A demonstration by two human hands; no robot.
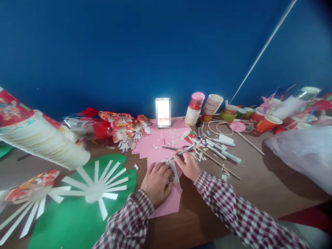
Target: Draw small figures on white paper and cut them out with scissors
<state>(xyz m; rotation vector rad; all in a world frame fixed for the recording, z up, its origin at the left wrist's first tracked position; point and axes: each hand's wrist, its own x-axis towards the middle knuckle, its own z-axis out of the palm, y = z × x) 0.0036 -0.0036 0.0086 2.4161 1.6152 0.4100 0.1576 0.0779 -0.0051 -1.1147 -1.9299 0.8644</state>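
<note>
My right hand (188, 164) is closed on a slim pen (187, 149), its tip low over a small white paper piece (175, 173). My left hand (157, 181) lies on the left part of that piece, fingers curved over it; a dark-lined drawing shows partly beside the fingers. Under both lies a pink paper sheet (166, 204) on the brown table (166, 233). Just behind my hands, a dark pencil-like stick (169, 148) and small white paper scraps rest on the pink sheet.
Green paper with white strips (96, 193) and a leaning cup stack (44, 138) stand left. Lion-like paper figures (124, 133) sit behind. Markers (220, 150), a wooden stick (220, 164), paper cups (268, 122) and a plastic bag (303, 152) lie right. A blue wall (129, 52) rises behind.
</note>
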